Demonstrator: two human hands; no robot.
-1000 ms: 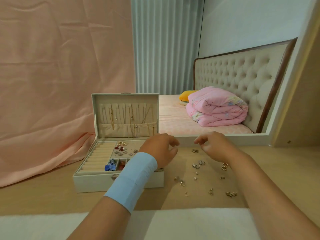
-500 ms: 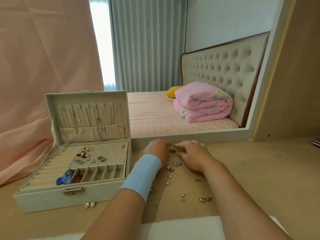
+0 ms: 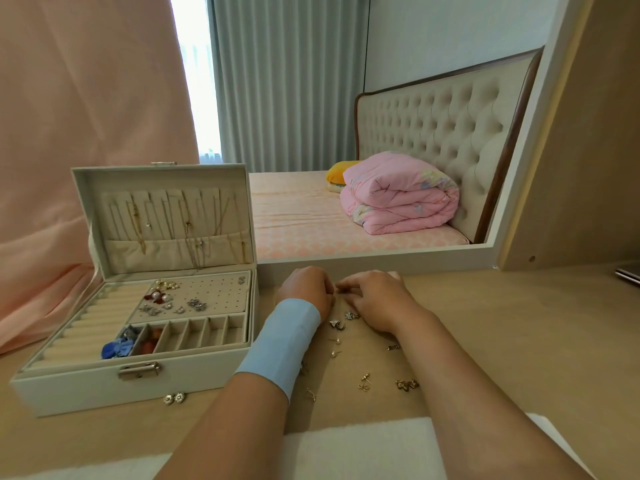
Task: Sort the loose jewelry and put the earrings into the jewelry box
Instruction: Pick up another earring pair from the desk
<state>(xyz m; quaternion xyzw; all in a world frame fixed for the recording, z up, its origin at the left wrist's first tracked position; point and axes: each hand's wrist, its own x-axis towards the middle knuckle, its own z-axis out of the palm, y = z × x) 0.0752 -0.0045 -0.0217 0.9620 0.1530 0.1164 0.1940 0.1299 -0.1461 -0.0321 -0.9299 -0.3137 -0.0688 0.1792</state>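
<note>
The white jewelry box (image 3: 86, 389) stands open on the left of the table, with several earrings on its perforated pad (image 3: 221, 292) and necklaces hanging in the lid. Loose earrings (image 3: 351, 315) lie scattered on the table to its right, among them gold studs (image 3: 364, 381) and a pair (image 3: 174, 397) in front of the box. My left hand (image 3: 306, 289), with a blue wristband, and my right hand (image 3: 374, 299) meet at the far side of the scatter. Their curled fingertips pinch a small earring (image 3: 341, 291) between them; it is mostly hidden.
A large mirror (image 3: 381, 133) with a white frame leans right behind my hands and reflects a bed. A pink cloth (image 3: 86, 98) hangs behind the box. A white towel (image 3: 346, 448) lies along the table's near edge. A dark flat object (image 3: 628, 275) sits at the far right.
My left hand left the box and moved right; both hands came together at the far earrings. The view swung right, so the box now sits further left.
</note>
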